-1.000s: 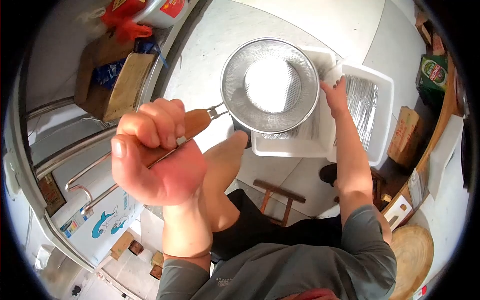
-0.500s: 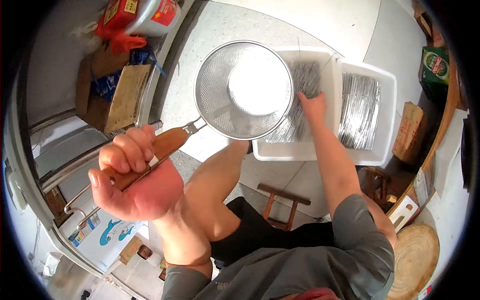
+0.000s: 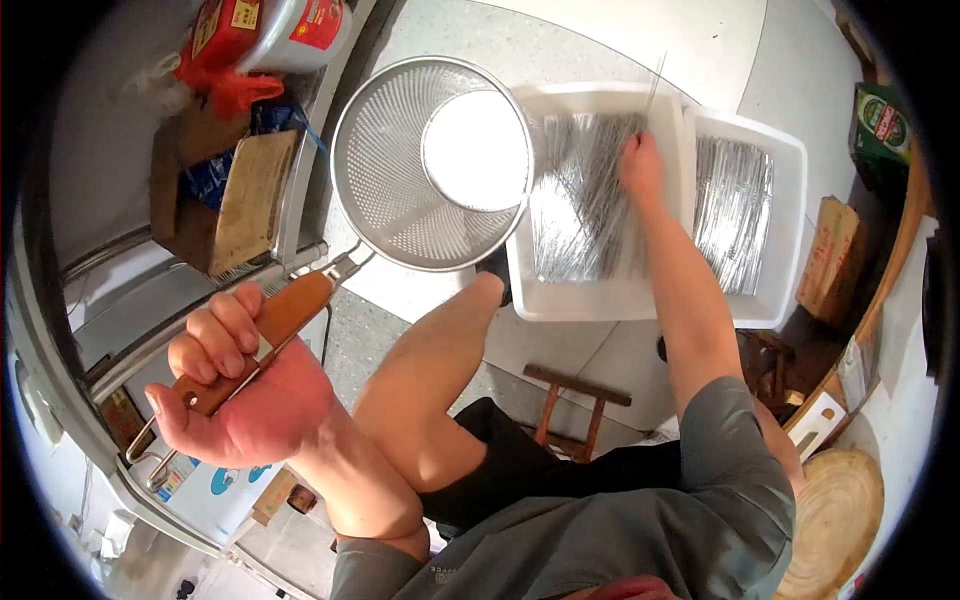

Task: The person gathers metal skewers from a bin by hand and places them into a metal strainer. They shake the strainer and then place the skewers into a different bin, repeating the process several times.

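Observation:
My left hand (image 3: 255, 390) is wrapped round the wooden handle of a metal mesh strainer (image 3: 385, 170). Its round basket is tilted so the inside and bright flat bottom show, and its rim overlaps the left edge of a white plastic bin (image 3: 590, 303). Inside that bin lies a heap of thin metal skewers (image 3: 580, 200). At the bin's right side my right hand (image 3: 642, 168) is closed, with thin skewers sticking up past the fingers; how many it holds is hidden. A second white bin (image 3: 785, 305) with more skewers (image 3: 733, 210) stands alongside to the right.
A small wooden stool (image 3: 575, 388) stands on the floor near my legs. Left are a cardboard box (image 3: 245, 205) and a white bucket (image 3: 300, 40) on a metal-framed shelf. To the right lie a green box (image 3: 880, 125), a cardboard box (image 3: 830, 260) and a round wooden board (image 3: 830, 515).
The strainer and my left hand have shifted left, uncovering more of the skewers. My right hand has moved up and right within the bin, its fingers now closed.

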### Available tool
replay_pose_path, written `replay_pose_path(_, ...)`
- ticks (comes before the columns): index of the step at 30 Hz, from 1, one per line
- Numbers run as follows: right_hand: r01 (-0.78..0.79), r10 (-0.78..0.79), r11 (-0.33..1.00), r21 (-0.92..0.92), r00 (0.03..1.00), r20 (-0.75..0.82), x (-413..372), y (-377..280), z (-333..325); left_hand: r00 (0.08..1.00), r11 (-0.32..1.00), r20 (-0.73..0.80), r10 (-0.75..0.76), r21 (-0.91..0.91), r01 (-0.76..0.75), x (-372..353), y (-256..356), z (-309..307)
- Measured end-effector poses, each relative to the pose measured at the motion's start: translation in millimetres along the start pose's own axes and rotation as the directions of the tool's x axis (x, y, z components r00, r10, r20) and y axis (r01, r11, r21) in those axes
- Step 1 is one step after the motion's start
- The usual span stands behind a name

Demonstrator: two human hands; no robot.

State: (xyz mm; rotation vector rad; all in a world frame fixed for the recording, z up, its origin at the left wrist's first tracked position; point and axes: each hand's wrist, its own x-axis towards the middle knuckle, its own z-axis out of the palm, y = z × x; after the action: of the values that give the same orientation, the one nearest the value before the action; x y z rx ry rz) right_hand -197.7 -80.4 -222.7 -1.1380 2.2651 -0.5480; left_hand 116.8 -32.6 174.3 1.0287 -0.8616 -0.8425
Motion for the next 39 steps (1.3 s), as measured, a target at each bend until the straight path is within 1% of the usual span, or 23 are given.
replay_pose_path(3,-0.012,0.018,0.986,0.169,0.999,-0.034,-16,-23,-48,1.000,1.000,0.013,0.009,-0.016,-0.009,-1,2,-2)
replay_pose_path(4,-0.016,0.027,0.972,0.235,0.999,-0.043,-20,-29,-58,1.000,1.000,-0.021,0.013,-0.012,-0.014,-1,3,-3)
replay_pose_path(7,-0.069,0.050,0.973,0.219,0.994,0.093,-23,-13,-61,0.992,0.999,-0.123,0.034,-0.001,-0.034,1,5,-6)
replay_pose_path(9,0.022,-0.023,0.999,0.024,0.999,0.045,-33,1,-47,0.977,0.998,-0.202,0.061,0.007,-0.061,1,6,-8)
replay_pose_path(10,0.063,-0.060,0.995,-0.077,0.998,0.030,-42,1,-46,0.974,0.998,-0.217,0.068,-0.003,-0.071,2,7,-12)
replay_pose_path(12,0.029,-0.027,0.999,-0.027,0.998,0.051,-52,-12,-49,0.965,0.995,-0.248,0.089,-0.020,-0.097,6,8,-19)
replay_pose_path(13,0.010,-0.009,1.000,-0.003,0.998,0.066,-58,-21,-47,0.954,0.994,-0.282,0.104,-0.001,-0.109,7,8,-18)
replay_pose_path(15,0.105,-0.095,0.994,-0.039,0.976,0.198,-71,-24,-18,0.928,0.991,-0.347,0.133,0.039,-0.127,8,6,-14)
replay_pose_path(16,0.157,-0.139,0.987,-0.046,0.955,0.262,-73,-28,-3,0.931,0.991,-0.340,0.135,0.045,-0.127,9,4,-14)
replay_pose_path(19,0.368,-0.351,0.924,-0.105,0.925,0.146,-76,-46,30,0.945,0.991,-0.300,0.133,0.068,-0.118,10,5,-19)
replay_pose_path(21,0.338,-0.295,0.930,-0.144,0.921,0.254,-69,-57,45,0.963,0.992,-0.243,0.118,0.065,-0.106,11,4,-22)
replay_pose_path(22,0.324,-0.262,0.931,-0.168,0.914,0.308,-65,-60,52,0.971,0.996,-0.223,0.089,0.027,-0.085,12,4,-25)
replay_pose_path(24,0.346,-0.242,0.917,-0.199,0.878,0.413,-51,-57,65,0.983,0.998,-0.181,0.032,-0.050,-0.042,13,5,-30)
replay_pose_path(25,0.361,-0.231,0.908,-0.215,0.856,0.463,-48,-55,68,0.984,0.998,-0.176,0.033,-0.040,-0.041,14,6,-30)
replay_pose_path(26,0.366,-0.250,0.907,-0.207,0.865,0.435,-46,-51,69,0.984,0.999,-0.173,0.035,-0.034,-0.042,14,4,-29)
replay_pose_path(28,0.377,-0.284,0.906,-0.194,0.879,0.383,-48,-65,43,0.984,0.999,-0.172,0.042,-0.021,-0.046,15,3,-26)
replay_pose_path(29,0.297,-0.268,0.952,-0.072,0.925,0.271,-45,-64,37,0.983,0.999,-0.176,0.047,-0.012,-0.050,14,3,-26)
replay_pose_path(31,0.355,-0.357,0.934,0.037,0.931,0.077,-36,-59,9,0.983,0.998,-0.175,0.056,0.022,-0.053,11,3,-25)
replay_pose_path(33,0.203,-0.201,0.967,0.156,0.979,-0.029,-37,-71,-32,0.989,0.999,-0.136,0.049,0.010,-0.048,9,5,-31)
replay_pose_path(34,0.128,-0.134,0.974,0.187,0.991,0.022,-36,-68,-43,0.993,0.999,-0.113,0.046,0.000,-0.046,8,7,-32)
replay_pose_path(36,-0.027,-0.001,0.970,0.241,0.994,0.113,-33,-57,-66,0.990,0.999,-0.133,0.044,0.005,-0.043,6,7,-26)
replay_pose_path(38,0.107,-0.115,0.992,0.072,0.986,0.122,-40,-23,-47,0.985,0.999,-0.164,0.046,0.005,-0.046,3,7,-19)
replay_pose_path(39,0.169,-0.166,0.985,-0.019,0.978,0.128,-45,-1,-33,0.983,0.999,-0.183,0.032,-0.038,-0.039,3,7,-14)
